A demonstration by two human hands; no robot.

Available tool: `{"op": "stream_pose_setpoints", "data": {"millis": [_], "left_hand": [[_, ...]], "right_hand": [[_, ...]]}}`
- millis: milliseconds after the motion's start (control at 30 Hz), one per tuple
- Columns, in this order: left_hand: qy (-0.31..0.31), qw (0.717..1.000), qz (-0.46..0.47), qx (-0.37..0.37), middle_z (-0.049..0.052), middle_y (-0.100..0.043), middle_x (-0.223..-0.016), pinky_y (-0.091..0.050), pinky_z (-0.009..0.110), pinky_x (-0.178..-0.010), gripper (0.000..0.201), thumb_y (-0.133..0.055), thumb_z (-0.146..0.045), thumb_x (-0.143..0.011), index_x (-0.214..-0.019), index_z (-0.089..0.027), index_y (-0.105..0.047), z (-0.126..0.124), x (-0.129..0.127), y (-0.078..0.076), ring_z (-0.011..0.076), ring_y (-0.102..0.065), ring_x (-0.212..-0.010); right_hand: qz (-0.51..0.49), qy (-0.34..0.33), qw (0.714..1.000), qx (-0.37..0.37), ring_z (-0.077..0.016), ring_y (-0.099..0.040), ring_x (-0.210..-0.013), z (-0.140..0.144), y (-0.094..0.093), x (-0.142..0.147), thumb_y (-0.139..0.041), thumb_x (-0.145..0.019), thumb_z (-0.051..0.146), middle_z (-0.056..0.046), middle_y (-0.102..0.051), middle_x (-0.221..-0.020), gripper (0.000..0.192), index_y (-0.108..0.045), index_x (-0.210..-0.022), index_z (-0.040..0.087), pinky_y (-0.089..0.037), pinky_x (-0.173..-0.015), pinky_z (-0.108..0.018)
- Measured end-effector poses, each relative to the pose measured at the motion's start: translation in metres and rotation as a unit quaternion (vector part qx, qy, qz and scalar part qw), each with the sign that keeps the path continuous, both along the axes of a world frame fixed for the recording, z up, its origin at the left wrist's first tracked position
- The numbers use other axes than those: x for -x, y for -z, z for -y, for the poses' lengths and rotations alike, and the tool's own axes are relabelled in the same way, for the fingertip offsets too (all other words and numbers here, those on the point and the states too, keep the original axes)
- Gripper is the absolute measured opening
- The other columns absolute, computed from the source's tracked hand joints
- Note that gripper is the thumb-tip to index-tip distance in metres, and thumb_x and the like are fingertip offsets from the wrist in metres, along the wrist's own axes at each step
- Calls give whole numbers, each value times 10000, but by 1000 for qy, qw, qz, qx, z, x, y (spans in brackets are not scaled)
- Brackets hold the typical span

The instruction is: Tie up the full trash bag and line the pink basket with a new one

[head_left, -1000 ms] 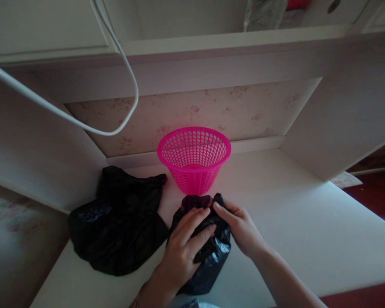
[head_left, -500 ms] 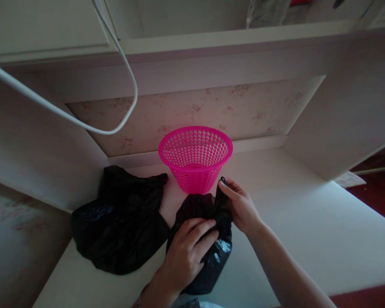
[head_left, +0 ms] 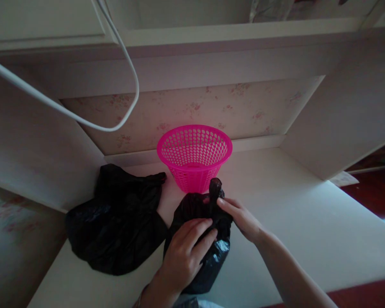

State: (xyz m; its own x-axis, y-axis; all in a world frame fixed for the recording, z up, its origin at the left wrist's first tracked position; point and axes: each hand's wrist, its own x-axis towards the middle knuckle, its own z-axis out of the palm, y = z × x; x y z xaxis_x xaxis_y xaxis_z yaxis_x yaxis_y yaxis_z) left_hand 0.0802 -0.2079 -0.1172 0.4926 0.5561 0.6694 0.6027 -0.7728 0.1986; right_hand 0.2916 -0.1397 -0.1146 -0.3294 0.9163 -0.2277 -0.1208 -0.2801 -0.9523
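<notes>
A black plastic bag with something bulky inside stands on the white surface close to me. Curved over its near left side, my left hand grips the gathered plastic. My right hand is closed on the bag's upper right, below an upright twist of plastic; its thumb shows, while the other fingers are partly hidden behind the bag. Just beyond the bag stands a pink perforated basket. A second black plastic bag lies slumped to the left, apart from both hands.
A white cable loops down at the upper left. The white tabletop extends to the right, between side panels. A shelf edge runs across above, in front of flowered wallpaper.
My right hand has slid down from the tip of the plastic twist, which now sticks up above the thumb. My left hand stays on the bag. The view has shifted slightly.
</notes>
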Motion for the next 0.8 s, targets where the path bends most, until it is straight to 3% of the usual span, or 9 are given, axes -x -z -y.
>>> {"op": "stream_pose_setpoints", "data": {"millis": [100, 167, 267, 367, 567, 700, 800], "left_hand": [[-11, 999, -10, -36, 121, -777, -1223, -617, 317, -995, 346, -441, -117, -1039, -1262, -142, -705, 1, 1, -1, 214, -742, -1140], [-19, 998, -4, -58, 134, -790, -1201, -606, 280, -1007, 365, -411, -58, -1023, -1230, -103, -708, 1, 3, -1, 202, -752, -1140], [-23, 997, -11, -67, 109, -806, -1183, -588, 329, -1066, 379, -425, 22, -965, -1186, -92, -711, 5, 5, 0, 224, -746, -1175], [-9, 999, -14, -30, 58, -823, -1119, -591, 391, -1082, 402, -446, 50, -900, -1137, -128, -716, 15, 3, 7, 236, -753, -1165], [18, 998, 60, 32, 72, -818, -998, -627, 341, -1012, 437, -459, 48, -798, -1114, -140, -695, 32, 2, 24, 206, -794, -1016], [28, 985, 115, 123, 50, -803, -984, -646, 289, -881, 242, -611, -50, -898, -1058, -203, -710, 33, 7, 9, 186, -778, -927], [5, 969, 124, 214, 72, -759, -1110, -631, 319, -920, 70, -740, -220, -918, -986, -237, -748, 23, 13, -12, 199, -751, -993]], "right_hand": [[45, 6, 999, -21, -200, -666, -799, -2, -8, 7, -824, -756, 645, -56, -782, -859, 520, -835, -938, 159, -499, -756, -319], [42, 18, 999, -17, -172, -632, -699, -8, -8, 11, -790, -763, 681, -58, -758, -781, 549, -820, -853, 140, -470, -655, -291], [63, 49, 996, -25, -170, -619, -657, -24, 4, 13, -739, -767, 732, -63, -748, -762, 599, -791, -825, 138, -460, -618, -290], [99, 89, 990, -45, -165, -581, -611, -45, 24, 10, -727, -726, 770, -36, -713, -703, 622, -764, -793, 152, -431, -584, -290], [178, 91, 975, -99, -127, -441, -527, -66, 45, 9, -731, -691, 764, 18, -520, -524, 616, -619, -571, 170, -293, -502, -264], [225, 100, 957, -154, -138, -433, -538, -55, 26, 7, -685, -811, 682, 16, -483, -526, 552, -645, -598, 174, -275, -499, -267], [227, 100, 941, -229, -194, -568, -684, -40, 0, 5, -706, -865, 579, -27, -622, -689, 429, -725, -686, 190, -407, -585, -289]]}}
